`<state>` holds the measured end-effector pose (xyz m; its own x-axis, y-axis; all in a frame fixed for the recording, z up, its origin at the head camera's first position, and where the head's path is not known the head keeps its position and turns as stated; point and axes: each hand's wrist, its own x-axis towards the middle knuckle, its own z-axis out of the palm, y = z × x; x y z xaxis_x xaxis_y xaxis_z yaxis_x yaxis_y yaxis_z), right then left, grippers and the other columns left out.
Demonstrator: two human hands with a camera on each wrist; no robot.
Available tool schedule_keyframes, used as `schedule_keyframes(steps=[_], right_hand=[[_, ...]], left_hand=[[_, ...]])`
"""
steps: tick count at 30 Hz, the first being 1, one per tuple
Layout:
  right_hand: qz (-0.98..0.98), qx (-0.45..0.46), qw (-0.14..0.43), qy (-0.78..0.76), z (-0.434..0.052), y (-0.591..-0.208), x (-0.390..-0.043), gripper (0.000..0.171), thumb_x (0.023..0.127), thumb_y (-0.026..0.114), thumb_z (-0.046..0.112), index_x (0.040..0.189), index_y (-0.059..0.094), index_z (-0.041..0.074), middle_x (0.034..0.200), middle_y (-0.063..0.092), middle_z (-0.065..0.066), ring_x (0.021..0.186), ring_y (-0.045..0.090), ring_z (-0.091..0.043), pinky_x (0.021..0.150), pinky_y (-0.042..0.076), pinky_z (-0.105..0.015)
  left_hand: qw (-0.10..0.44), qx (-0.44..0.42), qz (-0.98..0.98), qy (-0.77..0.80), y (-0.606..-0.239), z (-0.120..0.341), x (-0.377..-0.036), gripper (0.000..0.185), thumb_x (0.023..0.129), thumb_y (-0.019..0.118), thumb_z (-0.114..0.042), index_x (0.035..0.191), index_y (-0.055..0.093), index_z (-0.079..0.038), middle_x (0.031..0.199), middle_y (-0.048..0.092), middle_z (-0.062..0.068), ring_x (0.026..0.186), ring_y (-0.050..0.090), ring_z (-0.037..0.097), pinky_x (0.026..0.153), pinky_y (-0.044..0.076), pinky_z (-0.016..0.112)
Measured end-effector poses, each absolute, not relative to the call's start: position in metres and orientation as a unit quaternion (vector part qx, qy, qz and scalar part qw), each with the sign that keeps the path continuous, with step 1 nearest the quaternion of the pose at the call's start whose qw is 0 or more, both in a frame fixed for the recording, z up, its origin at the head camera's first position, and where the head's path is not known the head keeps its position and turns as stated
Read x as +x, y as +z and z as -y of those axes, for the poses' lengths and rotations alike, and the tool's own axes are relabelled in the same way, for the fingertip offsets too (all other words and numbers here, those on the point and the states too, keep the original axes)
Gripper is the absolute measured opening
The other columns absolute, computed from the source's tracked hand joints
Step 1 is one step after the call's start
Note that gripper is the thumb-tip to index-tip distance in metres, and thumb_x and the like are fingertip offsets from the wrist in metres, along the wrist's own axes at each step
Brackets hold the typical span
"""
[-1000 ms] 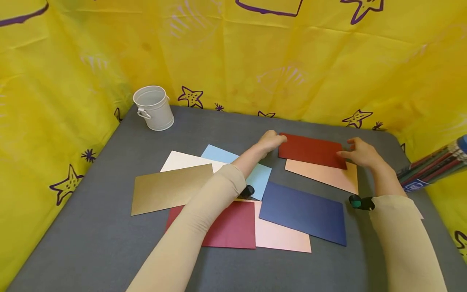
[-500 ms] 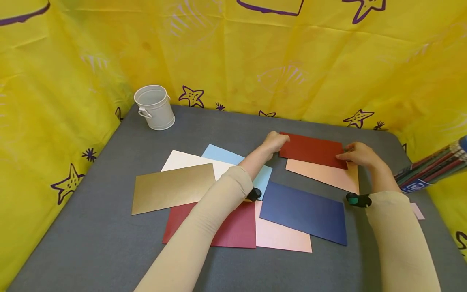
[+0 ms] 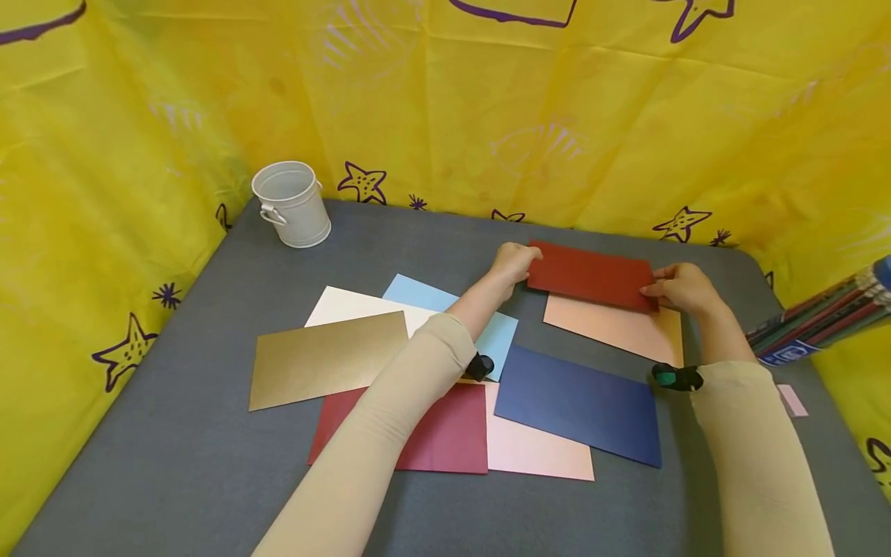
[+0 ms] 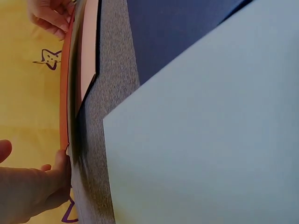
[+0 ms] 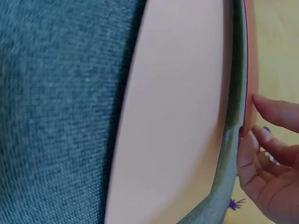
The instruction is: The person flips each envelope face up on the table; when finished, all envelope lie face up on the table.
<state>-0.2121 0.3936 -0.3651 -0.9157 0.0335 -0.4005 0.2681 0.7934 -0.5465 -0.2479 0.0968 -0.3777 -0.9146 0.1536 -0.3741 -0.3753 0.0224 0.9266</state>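
A red envelope [image 3: 592,277], flat and rectangular, is held by both hands at the far right of the table. My left hand [image 3: 513,263] pinches its left end, and my right hand [image 3: 685,286] pinches the right end between thumb and fingers. Both wrist views show the envelope almost edge-on, with a gap under it. Below it on the table lies a peach envelope [image 3: 619,329], its far edge covered by the red one in the head view. A dark blue envelope [image 3: 578,406] lies nearer, and a light blue one [image 3: 500,340] is partly hidden behind my left arm.
Gold [image 3: 327,360], white [image 3: 341,305], burgundy [image 3: 445,429] and pink [image 3: 539,452] pieces overlap on the grey table. A white bucket [image 3: 295,205] stands at the back left. Bundled pencils [image 3: 821,317] are at the right. A yellow patterned cloth [image 3: 445,116] hangs behind.
My right hand has closed in on the red envelope's right end and now pinches it. Both hands have raised the envelope slightly, away from me.
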Motion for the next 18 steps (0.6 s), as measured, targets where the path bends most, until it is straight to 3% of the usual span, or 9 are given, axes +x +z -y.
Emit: schedule_keyframes(steps=[2, 5, 10, 15, 18], right_hand=[[-0.925, 0.088, 0.174, -0.327, -0.393, -0.365, -0.212, 0.069, 0.097, 0.061, 0.026, 0.145, 0.033, -0.015, 0.144, 0.038, -0.036, 0.093, 0.065, -0.013, 0.076, 0.057, -0.018], [-0.925, 0.091, 0.149, -0.337, -0.392, -0.364, -0.212, 0.067, 0.096, 0.062, 0.026, 0.143, 0.035, -0.013, 0.132, 0.049, -0.031, 0.077, 0.060, 0.004, 0.069, 0.054, -0.013], [-0.923, 0.097, 0.122, -0.353, -0.387, -0.365, -0.215, 0.065, 0.095, 0.064, 0.024, 0.142, 0.037, -0.012, 0.118, 0.057, -0.020, 0.070, 0.058, 0.008, 0.066, 0.052, -0.011], [-0.912, 0.099, 0.115, -0.380, -0.383, -0.365, -0.218, 0.067, 0.096, 0.064, 0.023, 0.146, 0.034, -0.010, 0.126, 0.053, -0.024, 0.070, 0.057, 0.010, 0.067, 0.051, -0.009], [-0.904, 0.106, 0.109, -0.399, -0.385, -0.364, -0.217, 0.066, 0.097, 0.062, 0.021, 0.148, 0.033, -0.010, 0.120, 0.058, -0.015, 0.070, 0.057, 0.011, 0.068, 0.053, -0.009]], left_hand=[[0.187, -0.084, -0.683, 0.701, -0.377, -0.095, -0.249, 0.019, 0.091, 0.059, -0.009, 0.103, 0.061, 0.005, 0.115, 0.057, 0.010, 0.116, 0.059, 0.031, 0.106, 0.050, 0.041], [0.191, -0.089, -0.680, 0.703, -0.377, -0.091, -0.251, 0.027, 0.091, 0.059, -0.010, 0.112, 0.060, 0.006, 0.109, 0.055, 0.010, 0.103, 0.055, 0.026, 0.105, 0.051, 0.039], [0.195, -0.092, -0.684, 0.697, -0.378, -0.085, -0.253, 0.038, 0.093, 0.059, -0.013, 0.126, 0.058, 0.005, 0.131, 0.058, 0.016, 0.102, 0.054, 0.023, 0.105, 0.051, 0.037], [0.168, -0.101, -0.692, 0.695, -0.378, -0.084, -0.255, 0.031, 0.092, 0.058, -0.010, 0.119, 0.065, 0.005, 0.111, 0.061, 0.014, 0.090, 0.053, 0.020, 0.101, 0.052, 0.038], [0.160, -0.092, -0.699, 0.691, -0.378, -0.086, -0.256, 0.032, 0.093, 0.056, -0.009, 0.121, 0.066, 0.003, 0.108, 0.062, 0.013, 0.087, 0.052, 0.020, 0.099, 0.051, 0.039]])
